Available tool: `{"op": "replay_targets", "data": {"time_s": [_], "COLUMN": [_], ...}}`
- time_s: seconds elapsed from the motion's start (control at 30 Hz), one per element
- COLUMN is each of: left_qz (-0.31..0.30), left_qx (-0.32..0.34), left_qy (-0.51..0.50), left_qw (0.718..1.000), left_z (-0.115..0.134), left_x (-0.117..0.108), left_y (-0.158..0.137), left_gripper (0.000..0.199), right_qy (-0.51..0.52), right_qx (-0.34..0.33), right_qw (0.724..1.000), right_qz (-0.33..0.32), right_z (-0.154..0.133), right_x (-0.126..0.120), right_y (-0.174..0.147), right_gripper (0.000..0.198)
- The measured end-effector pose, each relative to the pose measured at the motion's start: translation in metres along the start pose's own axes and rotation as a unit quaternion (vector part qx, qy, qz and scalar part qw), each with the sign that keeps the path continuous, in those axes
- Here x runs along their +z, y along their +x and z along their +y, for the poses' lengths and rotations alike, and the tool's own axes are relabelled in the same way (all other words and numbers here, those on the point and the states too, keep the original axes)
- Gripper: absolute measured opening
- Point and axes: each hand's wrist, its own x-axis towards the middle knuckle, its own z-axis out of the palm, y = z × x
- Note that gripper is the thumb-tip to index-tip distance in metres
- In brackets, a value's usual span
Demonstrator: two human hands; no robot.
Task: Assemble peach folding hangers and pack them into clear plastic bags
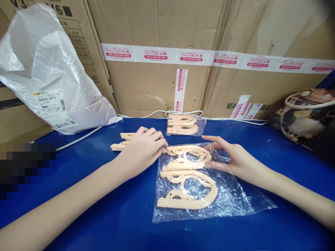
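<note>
A clear plastic bag (pixel 230 198) lies flat on the blue table, with several cream folding hangers (pixel 193 204) inside it. My left hand (pixel 146 146) has its fingers bent and closed at the bag's upper left corner, beside the ends of the top hangers. Across the bag, my right hand (pixel 232 155) is at the upper right, thumb and fingers apart around the curved end of the top hanger and touching the bag there. Partly hidden behind my left hand are loose cream hangers (pixel 119 145) on the table.
A bagged pack of cream hangers (pixel 183 124) sits at the table's back. On the left leans a large white mailing bag (pixel 60 76). Cardboard boxes (pixel 146 83) stand behind, with a white cable (pixel 81 139) along the table. A dark see-through bag (pixel 300 122) is at right.
</note>
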Motion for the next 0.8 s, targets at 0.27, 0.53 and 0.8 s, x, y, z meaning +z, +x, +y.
{"op": "replay_targets", "data": {"time_s": [0.27, 0.53, 0.8], "left_qz": [-0.015, -0.024, -0.013], "left_qx": [0.036, 0.038, 0.045], "left_qy": [0.003, -0.003, 0.011], "left_qw": [0.999, 0.999, 0.999], "left_z": [-0.014, -0.016, -0.015], "left_x": [0.001, 0.002, 0.004], "left_y": [-0.001, 0.004, 0.002], "left_gripper": [0.029, 0.027, 0.033], "right_qy": [-0.066, -0.027, -0.020], "right_qx": [-0.030, -0.049, -0.042], "right_qw": [0.997, 0.998, 0.999], "right_qz": [0.028, 0.011, 0.007], "right_z": [-0.008, -0.007, -0.006], "right_x": [0.006, 0.009, 0.007], "right_y": [0.002, 0.005, 0.005], "right_gripper": [0.061, 0.053, 0.050]}}
